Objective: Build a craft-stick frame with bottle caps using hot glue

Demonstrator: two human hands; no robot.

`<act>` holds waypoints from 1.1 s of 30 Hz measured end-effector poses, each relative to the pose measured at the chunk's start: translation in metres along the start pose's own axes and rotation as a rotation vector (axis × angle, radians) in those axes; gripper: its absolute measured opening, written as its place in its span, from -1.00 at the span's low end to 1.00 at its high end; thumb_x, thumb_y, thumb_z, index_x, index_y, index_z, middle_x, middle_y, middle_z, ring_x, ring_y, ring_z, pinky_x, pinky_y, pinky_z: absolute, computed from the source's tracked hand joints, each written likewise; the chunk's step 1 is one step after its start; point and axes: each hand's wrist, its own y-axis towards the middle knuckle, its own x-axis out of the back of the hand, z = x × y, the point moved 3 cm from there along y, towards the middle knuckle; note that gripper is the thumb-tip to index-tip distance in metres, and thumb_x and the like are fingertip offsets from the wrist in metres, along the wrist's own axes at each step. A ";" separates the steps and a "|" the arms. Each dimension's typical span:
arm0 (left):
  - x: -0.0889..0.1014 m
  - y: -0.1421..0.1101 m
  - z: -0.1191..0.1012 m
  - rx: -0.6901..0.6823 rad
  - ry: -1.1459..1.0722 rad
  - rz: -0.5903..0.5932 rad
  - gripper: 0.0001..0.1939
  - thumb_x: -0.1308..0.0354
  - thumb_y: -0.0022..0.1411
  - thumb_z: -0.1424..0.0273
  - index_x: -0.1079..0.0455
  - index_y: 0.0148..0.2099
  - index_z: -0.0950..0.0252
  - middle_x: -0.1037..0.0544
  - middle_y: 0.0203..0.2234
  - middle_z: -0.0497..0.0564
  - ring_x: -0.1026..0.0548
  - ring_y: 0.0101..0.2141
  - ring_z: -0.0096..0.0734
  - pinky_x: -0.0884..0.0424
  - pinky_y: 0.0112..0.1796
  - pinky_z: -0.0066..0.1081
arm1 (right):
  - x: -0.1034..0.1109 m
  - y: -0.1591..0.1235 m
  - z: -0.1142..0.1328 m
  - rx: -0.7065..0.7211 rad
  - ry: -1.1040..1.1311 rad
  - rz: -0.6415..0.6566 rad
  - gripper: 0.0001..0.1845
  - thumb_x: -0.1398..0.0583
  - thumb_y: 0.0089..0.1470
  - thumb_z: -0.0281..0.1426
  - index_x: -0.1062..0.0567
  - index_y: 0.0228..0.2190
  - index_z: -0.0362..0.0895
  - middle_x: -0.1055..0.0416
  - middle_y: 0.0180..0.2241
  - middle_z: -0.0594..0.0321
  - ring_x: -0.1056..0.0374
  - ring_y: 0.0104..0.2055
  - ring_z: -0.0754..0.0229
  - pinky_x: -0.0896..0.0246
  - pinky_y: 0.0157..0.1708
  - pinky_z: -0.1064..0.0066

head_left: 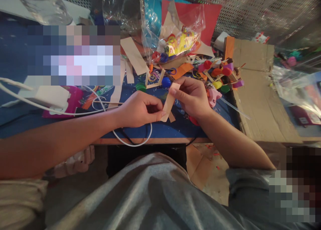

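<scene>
Between my two hands a short strip of pale cardboard (168, 104) is held at a slant over the blue table. My left hand (140, 109) pinches its lower end between thumb and finger. The upper end is gripped by my right hand (192, 95), thumb on its face. A smaller brown strip (172, 117) lies just beneath it. Beyond my hands sit a small frame of wooden sticks (155, 85), a blue bottle cap (166, 82) and a green cap (141, 86). A pink glue gun (213, 97) is beside my right wrist, partly covered.
A white cable (132, 145) loops near the table's front edge. A white adapter (47, 95) stands left. Stick pieces with coloured caps (227, 71) lie at right, next to a cardboard sheet (263, 103). Plastic bags (173, 32) and a red sheet (213, 19) are at the back.
</scene>
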 end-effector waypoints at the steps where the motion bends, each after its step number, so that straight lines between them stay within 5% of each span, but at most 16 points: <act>1: 0.000 0.000 0.000 0.004 0.001 0.000 -0.74 -0.35 0.29 0.31 -0.58 -0.43 0.31 -0.50 -0.62 -0.12 -0.36 -0.55 -0.57 -0.26 -0.48 -0.53 | 0.001 0.000 -0.001 -0.001 0.004 -0.003 -0.42 -0.63 -0.08 0.11 -0.62 -0.39 -0.06 -0.48 -0.47 0.37 -0.37 -0.46 0.30 -0.40 -0.43 0.39; 33: -0.002 0.000 0.001 0.033 -0.089 0.025 -0.79 -0.35 0.24 0.36 -0.59 -0.42 0.34 -0.54 -0.59 -0.12 -0.38 -0.53 -0.59 -0.31 -0.46 -0.57 | 0.003 0.002 -0.006 0.043 0.117 0.014 -0.61 -0.68 -0.06 -0.10 -0.73 -0.37 -0.06 -0.58 -0.46 0.38 -0.45 -0.46 0.34 -0.42 -0.46 0.50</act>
